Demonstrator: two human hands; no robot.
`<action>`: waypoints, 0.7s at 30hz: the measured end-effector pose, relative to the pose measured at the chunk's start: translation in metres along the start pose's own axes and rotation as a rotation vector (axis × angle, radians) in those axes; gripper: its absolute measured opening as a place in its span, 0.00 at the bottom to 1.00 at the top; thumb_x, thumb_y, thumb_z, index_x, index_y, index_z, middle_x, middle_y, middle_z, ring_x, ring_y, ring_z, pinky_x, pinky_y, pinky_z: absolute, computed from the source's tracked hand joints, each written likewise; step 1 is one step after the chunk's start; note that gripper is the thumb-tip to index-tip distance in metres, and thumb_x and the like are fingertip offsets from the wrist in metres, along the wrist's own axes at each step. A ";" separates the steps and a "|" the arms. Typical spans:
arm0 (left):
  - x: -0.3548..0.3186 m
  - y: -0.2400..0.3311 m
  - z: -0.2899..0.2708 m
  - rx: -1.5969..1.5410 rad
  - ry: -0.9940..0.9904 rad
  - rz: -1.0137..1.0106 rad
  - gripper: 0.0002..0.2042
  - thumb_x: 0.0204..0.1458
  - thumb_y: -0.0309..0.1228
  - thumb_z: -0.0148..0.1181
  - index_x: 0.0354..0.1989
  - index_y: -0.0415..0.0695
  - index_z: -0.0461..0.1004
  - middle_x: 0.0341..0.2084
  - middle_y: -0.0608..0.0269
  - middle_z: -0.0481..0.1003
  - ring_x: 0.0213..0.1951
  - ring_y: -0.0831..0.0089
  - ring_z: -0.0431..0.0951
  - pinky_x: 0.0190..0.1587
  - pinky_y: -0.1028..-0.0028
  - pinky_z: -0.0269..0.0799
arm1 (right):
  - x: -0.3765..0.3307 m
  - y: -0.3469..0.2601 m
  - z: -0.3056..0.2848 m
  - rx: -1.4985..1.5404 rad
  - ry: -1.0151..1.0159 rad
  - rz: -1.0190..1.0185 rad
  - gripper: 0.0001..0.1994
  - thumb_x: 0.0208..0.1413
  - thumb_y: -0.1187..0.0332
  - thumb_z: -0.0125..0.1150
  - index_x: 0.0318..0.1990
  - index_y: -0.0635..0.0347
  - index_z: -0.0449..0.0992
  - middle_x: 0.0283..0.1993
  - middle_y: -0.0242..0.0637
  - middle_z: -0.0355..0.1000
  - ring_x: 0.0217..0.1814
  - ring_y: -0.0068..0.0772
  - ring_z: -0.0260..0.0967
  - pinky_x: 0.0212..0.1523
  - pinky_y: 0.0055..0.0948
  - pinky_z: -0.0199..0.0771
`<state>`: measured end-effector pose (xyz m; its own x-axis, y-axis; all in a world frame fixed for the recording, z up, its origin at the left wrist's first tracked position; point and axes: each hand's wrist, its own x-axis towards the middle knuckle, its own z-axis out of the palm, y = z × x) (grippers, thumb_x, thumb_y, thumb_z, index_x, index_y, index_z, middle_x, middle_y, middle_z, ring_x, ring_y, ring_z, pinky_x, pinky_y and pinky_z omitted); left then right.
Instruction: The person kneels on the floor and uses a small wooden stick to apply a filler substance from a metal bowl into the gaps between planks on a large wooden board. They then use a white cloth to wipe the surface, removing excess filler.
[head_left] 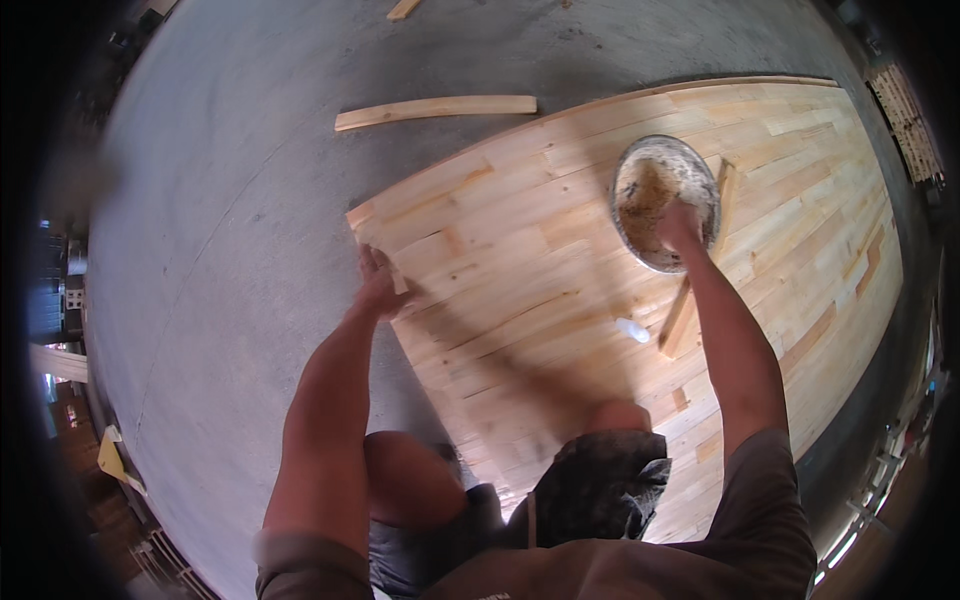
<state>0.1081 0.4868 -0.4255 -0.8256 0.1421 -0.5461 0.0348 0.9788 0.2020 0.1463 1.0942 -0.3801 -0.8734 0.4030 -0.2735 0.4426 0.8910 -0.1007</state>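
A broad panel of joined pale wood strips (520, 240) lies in front of me, partly under my legs. My left hand (378, 285) is at its left edge, fingers stretched along the edge and thumb apart. Beside the thumb is a short pale strip (398, 278); whether it is loose, I cannot make out. My right hand (680, 226) reaches into a round metal bowl (641, 252) holding a tan, crumbly or pasty material. That hand is blurred and its fingertips are hidden in the bowl.
A narrow wooden batten (677, 322) lies on the panel, running past the bowl's right side. Near its lower end is a small whitish translucent object (632, 329). Another loose wood strip (435, 110) lies on the grey concrete floor (230, 270) beyond the panel. Slatted wood (905, 122) stands far right.
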 end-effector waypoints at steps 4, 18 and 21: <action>-0.004 0.004 0.002 0.005 0.036 0.013 0.76 0.49 0.56 0.85 0.85 0.22 0.30 0.86 0.24 0.23 0.87 0.30 0.30 0.87 0.51 0.47 | -0.066 -0.051 -0.035 0.909 0.139 0.151 0.08 0.66 0.73 0.71 0.47 0.67 0.90 0.36 0.38 0.86 0.34 0.24 0.81 0.37 0.24 0.84; -0.024 0.016 -0.002 -0.071 0.143 0.029 0.71 0.48 0.55 0.84 0.85 0.24 0.38 0.87 0.28 0.32 0.87 0.30 0.39 0.85 0.53 0.56 | -0.279 -0.355 0.149 0.332 0.238 -0.612 0.33 0.68 0.67 0.65 0.76 0.73 0.66 0.81 0.64 0.63 0.86 0.61 0.59 0.82 0.60 0.61; -0.024 0.011 0.005 -0.208 0.202 0.037 0.72 0.48 0.57 0.84 0.86 0.25 0.39 0.88 0.31 0.32 0.87 0.32 0.39 0.85 0.53 0.56 | -0.281 -0.350 0.125 0.437 -0.096 -0.713 0.38 0.67 0.64 0.67 0.79 0.75 0.61 0.82 0.65 0.61 0.87 0.66 0.56 0.85 0.61 0.55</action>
<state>0.1308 0.4949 -0.4142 -0.9220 0.1240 -0.3669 -0.0326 0.9191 0.3927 0.2620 0.6427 -0.3879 -0.9614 -0.2626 -0.0820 -0.1523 0.7564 -0.6361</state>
